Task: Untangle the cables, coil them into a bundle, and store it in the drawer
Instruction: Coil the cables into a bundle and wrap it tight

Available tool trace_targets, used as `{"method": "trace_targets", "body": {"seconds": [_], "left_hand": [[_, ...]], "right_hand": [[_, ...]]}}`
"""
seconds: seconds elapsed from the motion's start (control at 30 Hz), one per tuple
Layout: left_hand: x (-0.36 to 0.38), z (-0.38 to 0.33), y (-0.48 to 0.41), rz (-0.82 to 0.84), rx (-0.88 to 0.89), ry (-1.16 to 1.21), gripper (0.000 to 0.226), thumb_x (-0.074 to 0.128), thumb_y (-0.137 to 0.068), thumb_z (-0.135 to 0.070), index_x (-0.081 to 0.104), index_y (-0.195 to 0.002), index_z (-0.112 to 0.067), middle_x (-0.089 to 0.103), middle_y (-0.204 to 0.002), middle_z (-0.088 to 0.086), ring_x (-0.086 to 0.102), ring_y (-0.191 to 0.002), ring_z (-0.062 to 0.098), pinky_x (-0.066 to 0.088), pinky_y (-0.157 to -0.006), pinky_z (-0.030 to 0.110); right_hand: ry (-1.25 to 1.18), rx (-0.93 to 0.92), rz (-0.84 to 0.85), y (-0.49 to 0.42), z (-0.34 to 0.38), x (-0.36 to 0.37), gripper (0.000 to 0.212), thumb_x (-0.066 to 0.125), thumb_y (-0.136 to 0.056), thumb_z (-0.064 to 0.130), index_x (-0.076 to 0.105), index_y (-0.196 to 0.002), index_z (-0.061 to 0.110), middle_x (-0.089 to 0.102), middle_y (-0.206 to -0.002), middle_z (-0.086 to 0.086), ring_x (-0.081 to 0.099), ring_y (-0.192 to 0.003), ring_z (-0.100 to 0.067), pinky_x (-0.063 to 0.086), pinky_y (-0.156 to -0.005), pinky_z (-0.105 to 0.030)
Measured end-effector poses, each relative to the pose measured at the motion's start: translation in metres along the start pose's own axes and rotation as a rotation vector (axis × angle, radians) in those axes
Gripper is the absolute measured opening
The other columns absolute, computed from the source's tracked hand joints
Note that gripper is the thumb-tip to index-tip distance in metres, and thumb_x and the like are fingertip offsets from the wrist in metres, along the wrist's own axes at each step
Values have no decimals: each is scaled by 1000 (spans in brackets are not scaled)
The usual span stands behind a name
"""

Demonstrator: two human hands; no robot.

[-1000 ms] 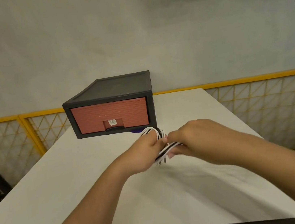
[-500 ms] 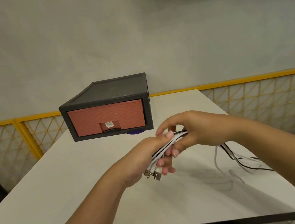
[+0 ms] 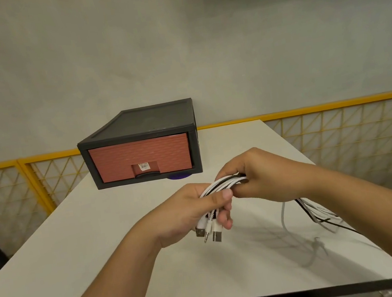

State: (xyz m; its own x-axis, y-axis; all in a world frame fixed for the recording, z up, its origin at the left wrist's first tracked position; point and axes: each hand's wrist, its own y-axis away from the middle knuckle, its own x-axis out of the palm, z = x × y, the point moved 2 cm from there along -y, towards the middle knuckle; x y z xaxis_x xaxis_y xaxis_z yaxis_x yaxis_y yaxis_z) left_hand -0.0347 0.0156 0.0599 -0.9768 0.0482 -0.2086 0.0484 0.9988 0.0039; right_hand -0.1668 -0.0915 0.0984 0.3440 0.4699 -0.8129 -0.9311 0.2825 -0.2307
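A bunch of white and black cables (image 3: 222, 184) runs between both hands above the white table (image 3: 83, 252). My left hand (image 3: 193, 211) grips the plug ends, and several connectors stick out below its fingers. My right hand (image 3: 261, 174) holds the same cables a little further along, fingers curled round them. The loose lengths trail from under my right wrist onto the table at the right. A dark grey box with a reddish drawer (image 3: 141, 161) stands behind the hands, its drawer closed.
Something purple (image 3: 180, 175) peeks from under the drawer box's front right. A yellow mesh railing (image 3: 338, 128) runs behind and beside the table. The table's front edge lies close below my forearms. A plain wall rises behind.
The hands have pulled apart along the cables and risen slightly. A compact loop held at the fingertips became a stretched run, with loose cable now lying on the table at the right.
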Motion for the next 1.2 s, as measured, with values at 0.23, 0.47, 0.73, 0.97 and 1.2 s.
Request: {"method": "trace_targets", "body": {"seconds": [0.23, 0.47, 0.73, 0.97, 1.2], "left_hand": [[-2, 0, 3, 56, -42, 25, 18, 57, -91, -28, 62, -99, -13, 73, -89, 5, 66, -84, 17, 42, -82, 41], [-2, 0, 3, 96, -20, 215, 19, 55, -89, -17, 73, -85, -22, 69, -79, 4, 70, -85, 22, 51, -81, 37], [2, 4, 0, 28, -61, 222, 24, 56, -89, -35, 62, -72, -20, 48, -58, -2, 59, -60, 15, 41, -76, 38], [-2, 11, 8, -79, -123, 266, 40, 61, -89, -49, 52, -68, -16, 36, -51, -3, 45, -47, 14, 49, -60, 30], [0, 7, 8, -83, -177, 374, 47, 45, -88, -55, 48, -64, -14, 32, -47, -2, 41, -44, 16, 48, -57, 29]], "right_hand": [[27, -32, 39, -2, -1, 1, 19, 59, -92, 7, 73, -98, 18, 72, -90, 7, 65, -86, -4, 50, -76, -20], [-92, -36, 32, -1, -3, 2, 23, 55, -93, 1, 61, -102, 22, 66, -80, 16, 60, -79, -1, 44, -72, -13], [-127, -42, 37, -3, -3, 4, 25, 64, -89, 4, 61, -96, 28, 66, -87, 14, 62, -84, -1, 46, -76, -15], [-94, 31, 54, -2, -9, -8, 9, 69, -85, 33, 64, -87, 25, 61, -73, 17, 51, -69, 2, 39, -64, -11], [107, -33, -28, -2, -9, -2, 46, 42, -83, 58, 62, -89, 17, 46, -61, 5, 38, -59, -9, 31, -56, -23]]}}
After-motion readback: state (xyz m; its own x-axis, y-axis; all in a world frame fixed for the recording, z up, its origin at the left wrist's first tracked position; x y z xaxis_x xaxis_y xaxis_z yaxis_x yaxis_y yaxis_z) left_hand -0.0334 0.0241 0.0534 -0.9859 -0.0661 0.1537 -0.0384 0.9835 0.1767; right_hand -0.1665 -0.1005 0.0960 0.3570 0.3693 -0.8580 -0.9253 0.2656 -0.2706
